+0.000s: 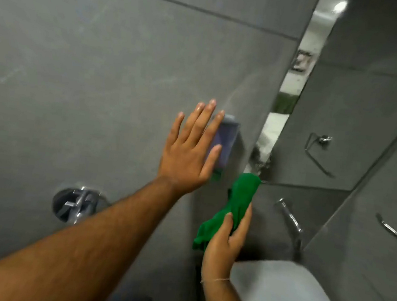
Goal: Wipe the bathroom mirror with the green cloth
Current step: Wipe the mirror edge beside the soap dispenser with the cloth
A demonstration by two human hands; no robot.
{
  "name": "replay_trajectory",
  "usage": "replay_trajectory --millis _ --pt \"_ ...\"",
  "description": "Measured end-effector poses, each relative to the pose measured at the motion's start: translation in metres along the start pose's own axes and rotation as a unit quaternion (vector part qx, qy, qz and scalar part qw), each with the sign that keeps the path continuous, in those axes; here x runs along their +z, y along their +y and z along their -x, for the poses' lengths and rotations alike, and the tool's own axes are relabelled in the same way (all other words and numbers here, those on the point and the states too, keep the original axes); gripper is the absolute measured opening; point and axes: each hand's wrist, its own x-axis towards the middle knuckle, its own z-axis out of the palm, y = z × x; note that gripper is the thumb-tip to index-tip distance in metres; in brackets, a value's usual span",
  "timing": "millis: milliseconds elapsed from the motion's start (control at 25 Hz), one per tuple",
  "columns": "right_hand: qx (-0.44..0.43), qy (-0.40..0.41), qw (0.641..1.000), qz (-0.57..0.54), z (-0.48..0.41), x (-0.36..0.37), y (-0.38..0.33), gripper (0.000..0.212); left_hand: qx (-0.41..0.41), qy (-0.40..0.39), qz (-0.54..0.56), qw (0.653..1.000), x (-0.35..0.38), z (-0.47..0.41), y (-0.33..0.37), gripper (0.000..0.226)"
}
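Observation:
The bathroom mirror (360, 107) fills the upper right, seen at a steep angle, reflecting grey tiles and a bright doorway. My right hand (226, 242) grips the green cloth (233, 206), which hangs bunched, its top end near the mirror's lower left corner. I cannot tell whether the cloth touches the glass. My left hand (189, 154) is raised with fingers spread, in front of a wall-mounted soap dispenser (225, 143) on the grey tiled wall, left of the mirror.
A white washbasin (300, 285) with a drain sits at the lower right, a chrome tap (291, 218) above it. A chrome wall valve (75, 203) is at the left. A towel ring (318, 149) shows in the mirror.

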Motion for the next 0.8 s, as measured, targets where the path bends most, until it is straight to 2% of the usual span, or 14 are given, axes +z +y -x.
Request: replay_trajectory --millis 80,240,320,400,480,520,680,800 --pt "-0.039 0.026 0.998 -0.037 -0.044 0.006 -0.022 0.059 0.005 0.037 0.017 0.999 0.005 -0.075 0.035 0.067" --pt "-0.096 0.013 0.994 -0.058 -0.121 0.019 -0.028 0.065 -0.033 -0.03 -0.008 0.999 0.043 -0.183 0.08 0.092" --pt "-0.122 -0.033 0.992 -0.029 -0.157 0.021 -0.009 0.066 -0.009 -0.052 -0.041 0.998 0.067 -0.211 0.082 0.093" --pt "-0.162 -0.086 0.979 0.087 -0.18 0.022 0.017 0.067 0.02 -0.031 -0.08 0.996 0.085 -0.225 0.073 0.087" --pt "-0.234 -0.086 0.932 0.265 -0.193 0.024 0.047 0.065 0.046 0.009 -0.121 0.992 0.102 -0.224 0.063 0.082" --pt "-0.267 -0.077 0.907 0.316 -0.2 0.023 0.06 0.066 0.056 0.027 -0.143 0.988 0.11 -0.22 0.059 0.081" --pt "-0.37 -0.057 0.842 0.387 -0.232 0.004 0.084 0.063 0.052 0.093 -0.172 0.979 0.126 -0.221 0.057 0.079" --pt "-0.418 -0.037 0.816 0.397 -0.255 0.002 0.101 0.059 0.048 0.112 -0.172 0.978 0.129 -0.224 0.057 0.078"
